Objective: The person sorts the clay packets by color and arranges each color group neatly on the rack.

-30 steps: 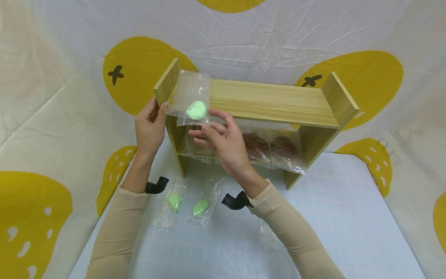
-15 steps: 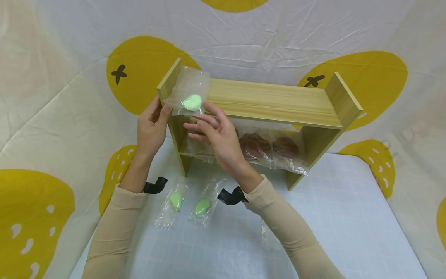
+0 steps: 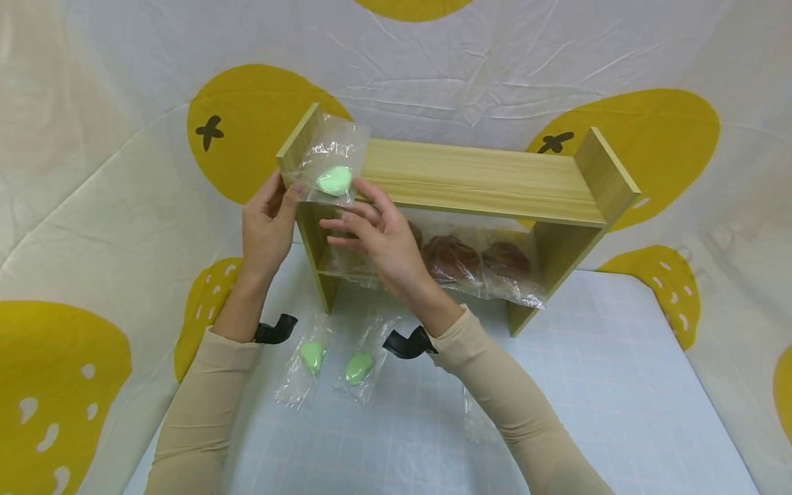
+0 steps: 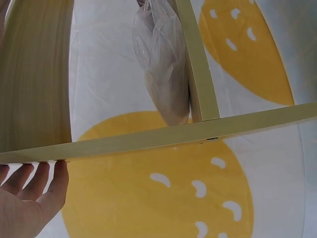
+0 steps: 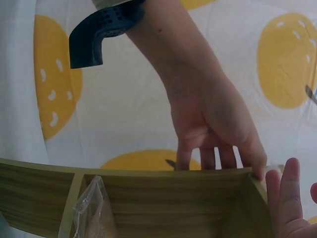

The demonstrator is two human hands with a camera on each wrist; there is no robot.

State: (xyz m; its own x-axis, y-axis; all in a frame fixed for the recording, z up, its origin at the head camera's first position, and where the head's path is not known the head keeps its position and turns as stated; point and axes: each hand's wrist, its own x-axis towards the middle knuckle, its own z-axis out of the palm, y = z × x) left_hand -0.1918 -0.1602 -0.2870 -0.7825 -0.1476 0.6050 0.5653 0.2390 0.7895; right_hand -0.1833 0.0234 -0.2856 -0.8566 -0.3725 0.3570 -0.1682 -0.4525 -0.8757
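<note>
A clear plastic bag [image 3: 339, 141] with a pale green rounded piece [image 3: 335, 181] inside lies at the left end of the wooden shelf's top board [image 3: 476, 180]. Its near edge hangs over the front. My left hand [image 3: 268, 223] grips the shelf's left side panel, thumb at the front and fingers on the outer face, as the right wrist view shows too. Beside the bag, my right hand [image 3: 394, 244] has its fingers extended, the index finger touching the bag near the green piece. In the right wrist view those fingers [image 5: 289, 191] appear straight.
On the lower board stand several clear bags with reddish-brown contents [image 3: 452, 258]. Two bagged green pieces [image 3: 312, 357] lie on the pale blue table [image 3: 594, 385] before the shelf. Another clear bag [image 3: 478, 416] is partly under my right forearm. Patterned cloth hangs behind.
The bag with the green piece has slid back and slightly left on the top board. My right hand has moved left along with it, while my left hand has stayed on the side panel.
</note>
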